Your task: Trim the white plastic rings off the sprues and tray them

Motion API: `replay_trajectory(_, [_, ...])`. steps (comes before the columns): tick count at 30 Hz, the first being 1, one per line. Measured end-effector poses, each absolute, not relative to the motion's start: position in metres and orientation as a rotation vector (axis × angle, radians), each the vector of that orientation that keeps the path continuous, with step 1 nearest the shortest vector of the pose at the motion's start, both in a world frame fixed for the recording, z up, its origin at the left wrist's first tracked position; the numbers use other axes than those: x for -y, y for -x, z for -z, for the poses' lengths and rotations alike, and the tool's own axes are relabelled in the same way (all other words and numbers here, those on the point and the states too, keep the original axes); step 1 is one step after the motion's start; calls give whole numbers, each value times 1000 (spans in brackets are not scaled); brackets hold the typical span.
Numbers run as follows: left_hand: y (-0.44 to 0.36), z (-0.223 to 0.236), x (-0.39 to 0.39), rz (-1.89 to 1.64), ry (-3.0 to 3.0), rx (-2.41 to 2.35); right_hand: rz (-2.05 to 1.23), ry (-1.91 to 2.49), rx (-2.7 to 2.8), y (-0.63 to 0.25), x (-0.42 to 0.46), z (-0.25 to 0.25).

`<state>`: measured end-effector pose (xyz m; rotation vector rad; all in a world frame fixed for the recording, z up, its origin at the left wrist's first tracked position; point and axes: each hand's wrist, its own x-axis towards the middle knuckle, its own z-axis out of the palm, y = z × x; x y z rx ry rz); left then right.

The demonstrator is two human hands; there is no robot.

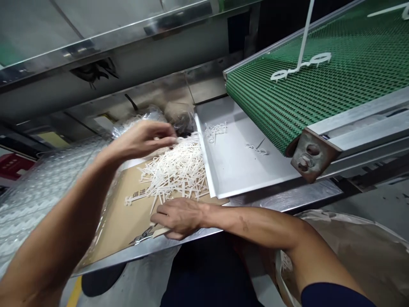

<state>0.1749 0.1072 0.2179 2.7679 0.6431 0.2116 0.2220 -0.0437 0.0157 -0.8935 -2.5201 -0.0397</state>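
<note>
A pile of small white plastic molded pieces (179,170) lies on a flat sheet of cardboard (118,217). My left hand (148,136) is over the far-left side of this pile, thumb and fingers curved with a gap between them. I see nothing clearly held there, though some fingertips are hidden. By the near edge of the pile, my right hand (180,216) is closed around a pair of cutting pliers (143,235). Their metal jaws point left over the cardboard, and a pale handle shows below my fingers.
Right of the pile stands a white tray (233,170) with a few white pieces in it. A green conveyor belt (319,89) ends above the tray, carrying a white molded sprue. Bubble wrap (60,192) lies at left. A large lined bag (351,251) stands at lower right.
</note>
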Motion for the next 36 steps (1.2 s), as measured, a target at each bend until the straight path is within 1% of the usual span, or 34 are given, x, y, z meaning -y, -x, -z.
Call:
replay_trajectory(1, [-145, -216, -112, -262, -2715, -622, 43, 874, 2534, -221, 45, -17])
replay_trajectory(2, [-115, -209, -115, -355, -2674, -700, 44, 855, 2548, -221, 46, -17])
replay_trajectory(4, [-57, -184, -114, -477, -2636, -877, 33, 829, 2568, -219, 48, -18])
replay_trajectory(8, [27, -99, -80, -632, -2762, -1394, -15, 818, 2559, -216, 52, -16])
replay_trajectory(10, [50, -55, -60, -604, -2826, -1580, -43, 813, 2551, -215, 52, -13])
replay_trajectory(11, [58, -36, -52, -534, -2899, -1622, -58, 809, 2549, -215, 52, -12])
replay_trajectory(14, [74, -3, -33, -387, -2971, -1614, -99, 801, 2528, -214, 51, -9])
replay_trajectory(16, [80, 3, -24, -353, -2975, -1516, -117, 802, 2517, -213, 51, -8])
replay_trajectory(19, [87, -1, -17, -358, -2945, -1350, -127, 824, 2522, -213, 51, -6])
replay_trajectory(26, [92, 2, -25, -607, -2544, -1410, -185, 850, 2423, -216, 48, -2])
replay_trajectory(30, [84, -1, -26, -815, -2424, -1380, -321, 912, 2310, -214, 54, -6])
replay_trajectory(33, [75, -10, -20, -1000, -2386, -1377, -509, 959, 2194, -212, 56, -10])
replay_trajectory(36, [65, -19, -10, -1108, -2350, -1340, -647, 1016, 2079, -212, 54, -12])
